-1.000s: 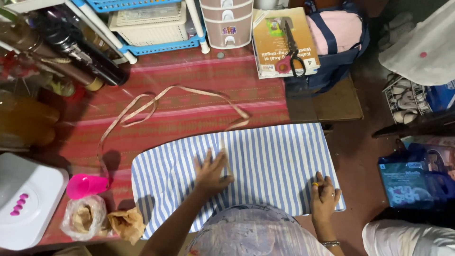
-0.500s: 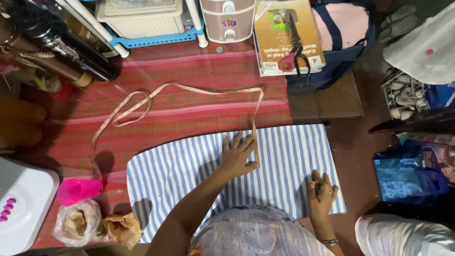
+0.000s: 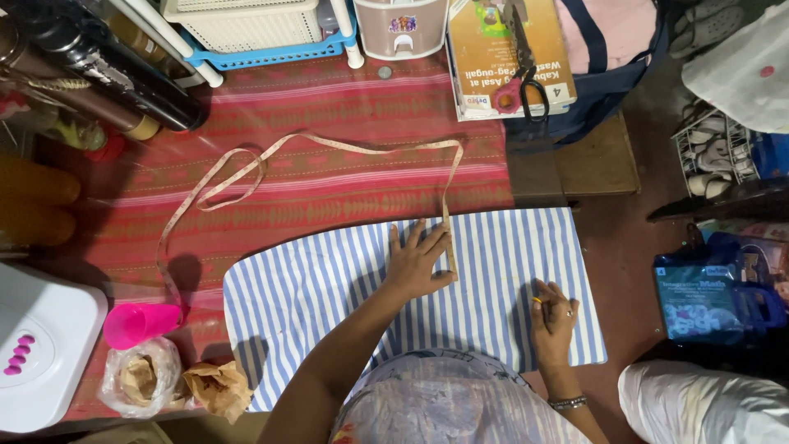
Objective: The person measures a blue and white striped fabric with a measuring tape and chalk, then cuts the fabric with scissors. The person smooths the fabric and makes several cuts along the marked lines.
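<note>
Left hand (image 3: 417, 261) stretched forward, palm down, fingers spread flat. Right hand (image 3: 553, 316) drawn closer in, fingers slightly curled, also pressing down.

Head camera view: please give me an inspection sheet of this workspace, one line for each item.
Surface: red patterned mat on the floor, with a blue-and-white striped cloth spread flat on it.
Job's things: measuring tape looping across the mat, one end lying under the left hand.
Clutter: pink cup, plastic bag, crumpled paper bag, scissors on a cardboard box.
Grippers: left hand pressing the tape flat on the cloth; right hand flat on the cloth.
Cables: nothing seen.
Surroundings: white appliance, dark bottles, blue basket, shoe rack.
</note>
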